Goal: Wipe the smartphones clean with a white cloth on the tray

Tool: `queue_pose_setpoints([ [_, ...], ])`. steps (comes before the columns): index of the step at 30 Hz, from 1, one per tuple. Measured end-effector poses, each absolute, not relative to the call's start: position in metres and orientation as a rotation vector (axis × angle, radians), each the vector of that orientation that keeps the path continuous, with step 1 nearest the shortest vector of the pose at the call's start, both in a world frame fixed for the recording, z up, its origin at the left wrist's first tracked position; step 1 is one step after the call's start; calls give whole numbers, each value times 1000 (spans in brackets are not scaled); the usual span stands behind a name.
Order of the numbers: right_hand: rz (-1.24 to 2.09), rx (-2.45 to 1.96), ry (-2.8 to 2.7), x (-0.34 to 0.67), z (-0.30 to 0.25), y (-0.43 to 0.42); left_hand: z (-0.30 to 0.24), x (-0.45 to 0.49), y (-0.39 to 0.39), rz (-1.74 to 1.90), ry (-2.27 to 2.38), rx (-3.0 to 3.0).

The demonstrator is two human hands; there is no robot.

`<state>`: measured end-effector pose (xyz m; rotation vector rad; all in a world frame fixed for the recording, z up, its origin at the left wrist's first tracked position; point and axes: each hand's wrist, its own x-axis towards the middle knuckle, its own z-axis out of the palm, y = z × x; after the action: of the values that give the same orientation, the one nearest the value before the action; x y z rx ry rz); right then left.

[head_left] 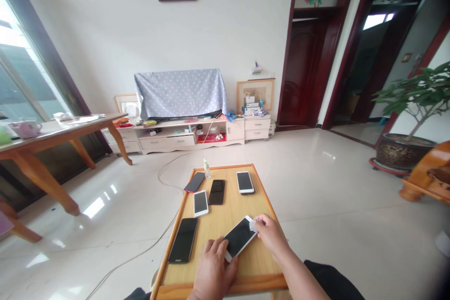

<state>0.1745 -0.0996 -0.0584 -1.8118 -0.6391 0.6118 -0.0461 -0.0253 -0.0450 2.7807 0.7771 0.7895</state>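
A white smartphone (240, 236) with a dark screen lies slanted on the small wooden table (232, 210). My left hand (214, 265) grips its lower left end, thumb on the near edge and fingers on the opposite one. In my right hand (270, 232), fingers pinch a small crumpled whitish wipe (253, 226) against the phone's upper right end. A large black phone (183, 240) lies to the left of my left hand. Farther back are a smaller white phone (200, 203), a black phone (217, 192) and a red-edged phone (195, 182).
At the table's back right, another white phone (245, 182) rests on something dark. A small clear spray bottle (207, 168) stands at the back edge. A cable (140, 249) runs over the floor at left. Beyond are a TV cabinet (168, 142), a dining table (63, 133) and a potted plant (404, 152).
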Motion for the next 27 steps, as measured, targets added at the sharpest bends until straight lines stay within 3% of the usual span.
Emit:
queue_pose_setpoints([
  [9, 765, -1537, -424, 158, -47, -106, -36, -57, -32, 694, 722, 2749],
  [15, 599, -1579, -589, 144, -44, -116, -31, -66, -40, 539, 824, 2610],
  [18, 418, -1596, -839, 128, -44, -124, -19, -72, -48, 592, 864, 2412],
  [27, -568, -1547, -1438, 58, -29, -149, 22, -87, -86, 770, 569, 1561],
])
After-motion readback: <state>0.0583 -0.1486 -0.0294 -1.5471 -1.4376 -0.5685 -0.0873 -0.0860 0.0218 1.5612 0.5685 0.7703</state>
